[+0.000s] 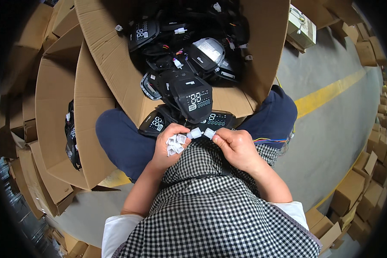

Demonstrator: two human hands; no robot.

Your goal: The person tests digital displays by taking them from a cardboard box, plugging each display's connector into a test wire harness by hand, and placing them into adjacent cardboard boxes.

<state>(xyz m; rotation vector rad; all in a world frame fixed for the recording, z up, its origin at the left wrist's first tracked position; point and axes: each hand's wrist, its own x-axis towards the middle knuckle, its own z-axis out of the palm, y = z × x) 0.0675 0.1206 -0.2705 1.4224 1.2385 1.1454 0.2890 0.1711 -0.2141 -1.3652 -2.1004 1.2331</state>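
Observation:
My left hand (pixel 171 144) is closed around several small white plastic connector housings (pixel 172 148) in its palm. One more white connector (pixel 194 133) is pinched between its thumb and forefinger. My right hand (pixel 238 148) pinches another white connector (pixel 209 133), facing the first one with a small gap between them. Just beyond my hands, black display units (pixel 194 99) with printed white digits lie on the flap of a large cardboard box (pixel 109 56). A display unit (pixel 155 122) sits right above my left hand.
More black display units (pixel 144 32) with cables and white plugs fill the box. A second open carton (pixel 58 86) at left holds further units (pixel 72 133). Coloured wires (pixel 268 140) lie beside my right forearm. Stacked cartons (pixel 348 191) stand at right, past a yellow floor line (pixel 331 94).

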